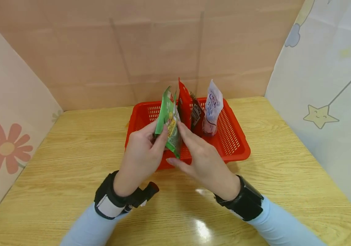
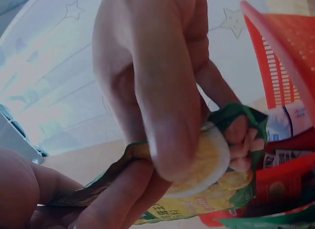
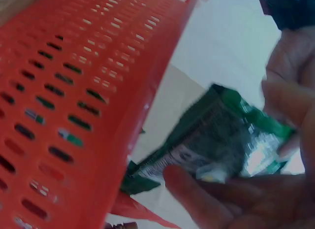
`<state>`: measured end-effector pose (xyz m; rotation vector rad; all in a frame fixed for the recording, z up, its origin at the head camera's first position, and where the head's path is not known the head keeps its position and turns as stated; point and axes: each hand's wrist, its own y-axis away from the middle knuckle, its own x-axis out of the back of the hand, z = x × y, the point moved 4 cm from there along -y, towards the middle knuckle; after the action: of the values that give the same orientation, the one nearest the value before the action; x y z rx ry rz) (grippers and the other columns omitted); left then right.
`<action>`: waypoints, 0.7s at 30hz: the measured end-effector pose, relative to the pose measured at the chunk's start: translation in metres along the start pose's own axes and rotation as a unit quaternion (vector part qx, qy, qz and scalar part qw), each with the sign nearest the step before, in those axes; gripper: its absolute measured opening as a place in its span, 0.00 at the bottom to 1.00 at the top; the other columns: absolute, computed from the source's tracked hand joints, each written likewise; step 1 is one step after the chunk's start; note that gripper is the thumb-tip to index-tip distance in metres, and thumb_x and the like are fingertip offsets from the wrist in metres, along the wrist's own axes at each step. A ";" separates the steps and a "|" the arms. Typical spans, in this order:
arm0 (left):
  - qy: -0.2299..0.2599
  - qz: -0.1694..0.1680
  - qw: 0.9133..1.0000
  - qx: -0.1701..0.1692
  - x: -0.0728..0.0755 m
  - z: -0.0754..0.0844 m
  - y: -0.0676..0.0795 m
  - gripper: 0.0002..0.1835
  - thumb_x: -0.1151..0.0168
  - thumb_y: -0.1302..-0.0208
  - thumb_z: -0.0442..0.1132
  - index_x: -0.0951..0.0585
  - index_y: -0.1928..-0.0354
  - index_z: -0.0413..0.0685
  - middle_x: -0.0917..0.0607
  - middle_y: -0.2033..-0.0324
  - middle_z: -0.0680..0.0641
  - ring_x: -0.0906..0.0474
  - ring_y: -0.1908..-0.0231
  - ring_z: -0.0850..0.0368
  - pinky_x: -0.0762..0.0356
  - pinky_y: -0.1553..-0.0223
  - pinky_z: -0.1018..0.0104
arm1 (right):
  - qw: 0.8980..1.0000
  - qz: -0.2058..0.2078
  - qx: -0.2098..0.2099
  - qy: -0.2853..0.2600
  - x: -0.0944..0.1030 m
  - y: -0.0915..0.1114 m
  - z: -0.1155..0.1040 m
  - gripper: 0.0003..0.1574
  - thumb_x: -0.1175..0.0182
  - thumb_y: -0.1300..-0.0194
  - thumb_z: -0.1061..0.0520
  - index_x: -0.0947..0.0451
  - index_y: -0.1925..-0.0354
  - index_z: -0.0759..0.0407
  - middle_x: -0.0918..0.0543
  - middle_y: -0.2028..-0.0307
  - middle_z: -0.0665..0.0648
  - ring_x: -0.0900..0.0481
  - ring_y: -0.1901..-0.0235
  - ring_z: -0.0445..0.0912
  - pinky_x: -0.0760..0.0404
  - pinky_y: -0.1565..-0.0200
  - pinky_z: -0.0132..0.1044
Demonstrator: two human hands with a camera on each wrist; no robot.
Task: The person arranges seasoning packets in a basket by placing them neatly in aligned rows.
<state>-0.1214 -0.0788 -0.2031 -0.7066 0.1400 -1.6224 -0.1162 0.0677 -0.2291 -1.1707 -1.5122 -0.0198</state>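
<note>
A green food packet (image 1: 170,126) stands tilted over the near left part of a red plastic basket (image 1: 237,150). My left hand (image 1: 144,147) grips its left edge, thumb on the near face. In the left wrist view the packet's front (image 2: 211,184) shows a yellow food picture. My right hand (image 1: 204,155) lays fairly straight fingers against the packet's right side, its thumb below the lower corner. Right of it in the basket, a red packet (image 1: 185,104), a dark red Heinz packet (image 1: 197,116) and a white-and-pink pouch (image 1: 213,106) stand upright.
The basket rests on a wood-grain table (image 1: 80,143). Behind it rises a tan wall covering (image 1: 163,51). Patterned white panels flank the table, one with a red flower (image 1: 6,148), the other with a star (image 1: 320,117). Each wrist wears a black strap (image 1: 246,200).
</note>
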 end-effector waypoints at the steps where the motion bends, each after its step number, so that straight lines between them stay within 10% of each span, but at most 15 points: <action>1: 0.015 -0.004 1.000 0.000 -0.002 0.002 0.001 0.22 0.44 0.35 0.38 0.29 0.40 0.41 0.20 0.51 0.47 0.20 0.71 0.62 0.21 0.74 0.71 | 1.000 0.007 -0.004 0.002 0.000 0.000 0.000 0.55 0.30 0.49 0.53 0.49 0.32 0.64 0.37 0.36 0.58 0.28 0.45 0.48 0.25 0.51 0.36; 5: 0.052 -0.025 0.998 -0.013 -0.006 0.008 0.005 0.28 0.42 0.37 0.39 0.34 0.36 0.42 0.23 0.48 0.47 0.19 0.60 0.62 0.22 0.65 0.69 | 0.999 0.042 -0.011 0.016 0.002 0.003 0.000 0.46 0.38 0.48 0.64 0.45 0.33 0.64 0.20 0.57 0.57 0.25 0.75 0.39 0.24 0.72 0.26; 9: 0.044 -0.032 0.998 -0.040 0.001 0.009 0.003 0.31 0.37 0.42 0.41 0.33 0.36 0.46 0.21 0.49 0.50 0.20 0.58 0.63 0.22 0.63 0.69 | 0.997 0.078 -0.007 0.007 0.007 0.004 0.005 0.37 0.43 0.47 0.69 0.37 0.37 0.66 0.32 0.84 0.49 0.43 0.89 0.35 0.39 0.87 0.24; 17: -0.066 0.111 0.990 -0.048 0.048 -0.008 -0.016 0.25 0.33 0.46 0.43 0.25 0.45 0.50 0.22 0.56 0.54 0.27 0.56 0.63 0.24 0.56 0.63 | 0.989 0.056 -0.063 -0.121 0.011 0.001 0.020 0.25 0.48 0.40 0.68 0.29 0.43 0.66 0.25 0.80 0.53 0.46 0.92 0.33 0.42 0.90 0.27; 21: -0.071 0.121 0.990 -0.015 0.055 -0.015 -0.017 0.21 0.40 0.39 0.48 0.27 0.47 0.46 0.26 0.62 0.52 0.29 0.60 0.61 0.26 0.59 0.61 | 0.987 0.037 -0.081 -0.131 0.008 0.001 0.023 0.26 0.49 0.38 0.67 0.32 0.40 0.64 0.27 0.81 0.52 0.45 0.92 0.33 0.41 0.91 0.28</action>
<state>-0.1444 -0.1310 -0.1871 -0.7942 0.1412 -1.3361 -0.1314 0.0871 -0.2319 -1.4022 -1.7208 0.0640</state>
